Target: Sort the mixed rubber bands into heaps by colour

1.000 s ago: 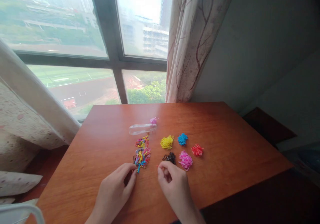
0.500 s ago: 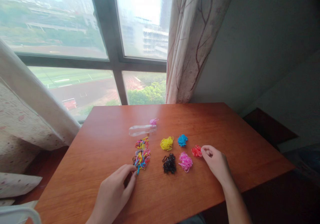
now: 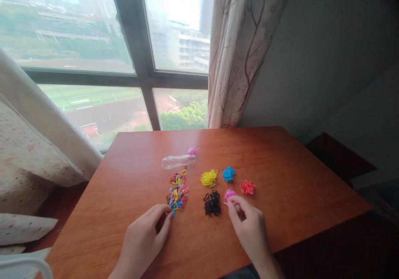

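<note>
My left hand (image 3: 146,231) pinches a blue rubber band (image 3: 173,213) at the near edge of a mixed pile of coloured rubber bands (image 3: 178,197). Over the near side of the pink rubber band pile (image 3: 230,194) is my right hand (image 3: 249,221), thumb and forefinger together; what lies between them, if anything, is too small to make out. Left of that hand sits a black pile (image 3: 212,203). Farther back are a yellow pile (image 3: 209,178) and a blue pile (image 3: 229,174), with a red pile (image 3: 247,187) to the right.
Behind the mixed pile a clear plastic bottle (image 3: 177,161) lies on its side, a pink cap or top (image 3: 192,151) by its right end. The wooden table (image 3: 293,179) reaches to a window with curtains (image 3: 230,63). A white rail (image 3: 28,264) shows at bottom left.
My right hand has moved left and nearer, from the red pile to the pink pile, which it now partly covers. The left hand has stayed at the mixed pile.
</note>
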The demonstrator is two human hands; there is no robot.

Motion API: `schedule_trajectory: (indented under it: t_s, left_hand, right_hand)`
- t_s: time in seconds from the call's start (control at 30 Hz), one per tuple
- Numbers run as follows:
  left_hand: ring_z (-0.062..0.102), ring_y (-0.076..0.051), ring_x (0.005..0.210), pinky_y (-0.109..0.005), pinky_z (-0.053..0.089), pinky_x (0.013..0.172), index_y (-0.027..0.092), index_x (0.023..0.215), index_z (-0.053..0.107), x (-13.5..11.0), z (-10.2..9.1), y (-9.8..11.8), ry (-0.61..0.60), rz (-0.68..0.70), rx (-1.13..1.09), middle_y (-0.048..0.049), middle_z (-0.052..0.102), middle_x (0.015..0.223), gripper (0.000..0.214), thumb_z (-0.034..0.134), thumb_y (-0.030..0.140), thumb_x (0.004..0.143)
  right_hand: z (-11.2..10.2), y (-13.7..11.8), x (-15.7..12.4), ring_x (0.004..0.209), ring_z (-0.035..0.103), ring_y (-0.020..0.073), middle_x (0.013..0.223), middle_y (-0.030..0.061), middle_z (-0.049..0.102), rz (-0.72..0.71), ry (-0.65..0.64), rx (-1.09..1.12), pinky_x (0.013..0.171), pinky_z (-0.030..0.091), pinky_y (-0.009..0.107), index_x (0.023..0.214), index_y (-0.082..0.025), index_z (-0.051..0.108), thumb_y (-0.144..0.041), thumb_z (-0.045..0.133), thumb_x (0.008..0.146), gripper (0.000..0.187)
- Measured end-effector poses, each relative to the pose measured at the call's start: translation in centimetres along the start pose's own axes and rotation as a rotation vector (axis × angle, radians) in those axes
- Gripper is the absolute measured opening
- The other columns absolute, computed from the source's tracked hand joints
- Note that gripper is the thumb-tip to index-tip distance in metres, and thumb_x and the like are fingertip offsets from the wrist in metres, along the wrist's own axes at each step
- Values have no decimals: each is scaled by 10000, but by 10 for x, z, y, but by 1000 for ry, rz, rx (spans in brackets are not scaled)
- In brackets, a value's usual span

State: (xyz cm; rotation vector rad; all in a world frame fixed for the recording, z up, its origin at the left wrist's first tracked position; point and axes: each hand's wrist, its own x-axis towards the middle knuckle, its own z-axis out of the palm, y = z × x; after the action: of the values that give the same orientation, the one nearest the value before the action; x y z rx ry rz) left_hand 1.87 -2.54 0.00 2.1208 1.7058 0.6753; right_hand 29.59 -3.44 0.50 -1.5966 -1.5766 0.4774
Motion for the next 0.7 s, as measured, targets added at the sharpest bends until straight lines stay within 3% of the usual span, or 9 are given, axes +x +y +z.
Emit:
schedule_trajectory:
  t_s: [0.13, 0.23, 0.37, 0.7]
  left_hand:
    - [649, -139, 628, -233, 474, 576, 252, 867, 632, -1, 1, 1, -30, -24, 35, 35, 689, 749, 164, 521, 368, 900]
    - [651, -141, 640, -234, 474, 585, 252, 845, 627, -1, 2, 1, -41, -18, 70, 36, 683, 751, 160, 522, 360, 900]
    - [678, -146, 691, -233, 486, 610, 259, 851, 632, -1, 3, 1, -14, 2, 90, 34, 708, 808, 151, 500, 312, 901]
    - [711, -137, 700, -213, 520, 608, 265, 877, 653, 0, 1, -3, 65, 74, 46, 37, 744, 834, 175, 489, 311, 915]
  right_hand:
    - [39, -21, -30, 568, 590, 139, 652, -4, 612, -114, -172, 84, 539, 399, 208, 850, -221, 635, -277, 450, 961, 223]
    - [56, -28, -41, 590, 595, 143, 659, -9, 620, -200, -204, 33, 574, 378, 221, 845, -225, 615, -215, 450, 930, 186]
    - [61, -29, -44, 611, 601, 141, 681, -17, 635, -274, -215, -8, 594, 357, 229, 824, -233, 592, -177, 455, 894, 164]
    - [58, -31, -42, 615, 603, 138, 685, -23, 630, -272, -232, -13, 598, 334, 244, 816, -235, 576, -171, 445, 891, 164]
